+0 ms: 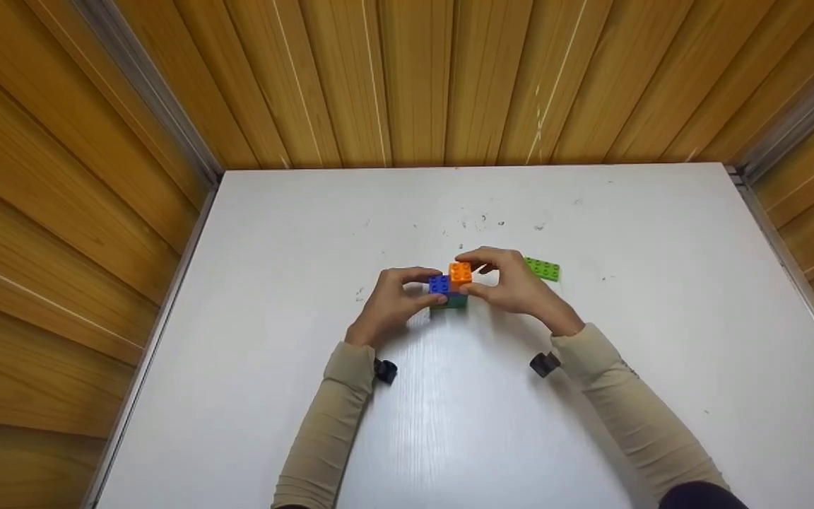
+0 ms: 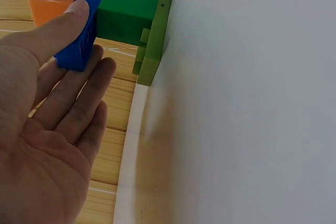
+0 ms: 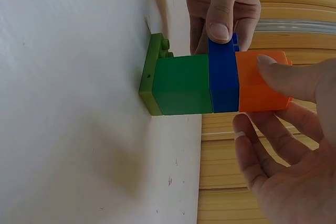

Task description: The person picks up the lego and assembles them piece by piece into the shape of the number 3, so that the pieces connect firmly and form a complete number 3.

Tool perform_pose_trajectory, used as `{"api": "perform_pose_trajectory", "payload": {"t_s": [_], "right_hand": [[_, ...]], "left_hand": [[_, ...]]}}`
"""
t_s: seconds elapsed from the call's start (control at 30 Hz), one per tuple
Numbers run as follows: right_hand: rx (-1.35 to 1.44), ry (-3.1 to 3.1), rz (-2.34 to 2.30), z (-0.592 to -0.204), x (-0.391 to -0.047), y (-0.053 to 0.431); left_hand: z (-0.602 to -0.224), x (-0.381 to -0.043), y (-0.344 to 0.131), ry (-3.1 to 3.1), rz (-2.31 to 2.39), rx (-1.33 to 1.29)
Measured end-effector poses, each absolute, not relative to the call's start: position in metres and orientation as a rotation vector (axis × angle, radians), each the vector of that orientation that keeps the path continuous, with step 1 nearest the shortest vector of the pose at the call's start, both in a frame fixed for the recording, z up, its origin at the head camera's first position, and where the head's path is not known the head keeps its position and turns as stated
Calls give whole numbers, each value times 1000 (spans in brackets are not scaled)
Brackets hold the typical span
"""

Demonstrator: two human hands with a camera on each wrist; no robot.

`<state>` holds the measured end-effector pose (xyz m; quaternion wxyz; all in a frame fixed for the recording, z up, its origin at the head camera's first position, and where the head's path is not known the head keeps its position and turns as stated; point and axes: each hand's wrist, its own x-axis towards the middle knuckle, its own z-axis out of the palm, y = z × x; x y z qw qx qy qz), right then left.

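Between both hands stands a small stack of toy building bricks. A light green plate (image 3: 150, 85) lies at its base, with a darker green brick (image 3: 184, 85) on one end of it. Across that brick sits a flat blue brick (image 3: 223, 80), which sticks out to the left. An orange brick (image 1: 460, 273) tops the blue one at its right end. My left hand (image 1: 391, 300) pinches the overhanging end of the blue brick between thumb and fingers. With thumb and fingertips my right hand (image 1: 516, 284) grips the orange brick from the right.
A separate light green plate (image 1: 543, 268) lies on the white table (image 1: 273, 283), just behind the right hand. Wood-patterned walls (image 1: 414, 85) border the table at the back and sides. Dark cameras (image 1: 545, 364) hang at both wrists.
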<state>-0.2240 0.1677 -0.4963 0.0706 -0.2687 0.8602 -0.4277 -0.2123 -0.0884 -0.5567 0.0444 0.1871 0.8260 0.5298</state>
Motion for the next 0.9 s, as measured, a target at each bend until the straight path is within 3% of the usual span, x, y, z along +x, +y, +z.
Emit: {"api": "perform_pose_trajectory", "payload": {"t_s": [0.9], "right_hand": [[-809,2641,-1380,-487,-220,187]], "left_hand": [[-553,-210,-88,2501,1594,560]]}}
